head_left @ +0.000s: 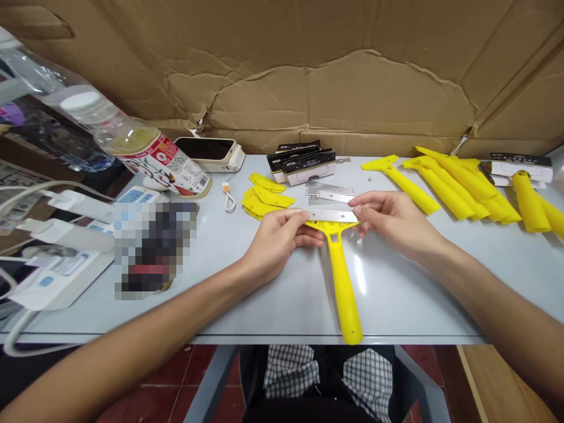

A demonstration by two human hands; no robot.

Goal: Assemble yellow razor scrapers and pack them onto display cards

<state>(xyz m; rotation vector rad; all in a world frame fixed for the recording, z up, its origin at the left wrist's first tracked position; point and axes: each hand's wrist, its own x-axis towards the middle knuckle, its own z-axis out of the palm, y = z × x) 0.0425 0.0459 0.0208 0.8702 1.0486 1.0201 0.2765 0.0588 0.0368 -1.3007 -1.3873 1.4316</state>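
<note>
Pale grey, kinda shiny surface. Left side's got a power strip, a bottle and a phone; middle has yellow plastic pieces, black-and-white boxes and some loose metal blades; yellow scraper handles are bunched over on the right.

Bare tabletop flanks the handle of the held scraper, giving passage on both sides between that handle and the 2 forearms. At the scraper's head, the left hand and right hand block the 2 ends. Just beyond the scraper lie loose blades, then small boxes, with a cardboard wall behind. Left of it, yellow plates and a bottle obstruct; right of it, other scrapers.
</note>
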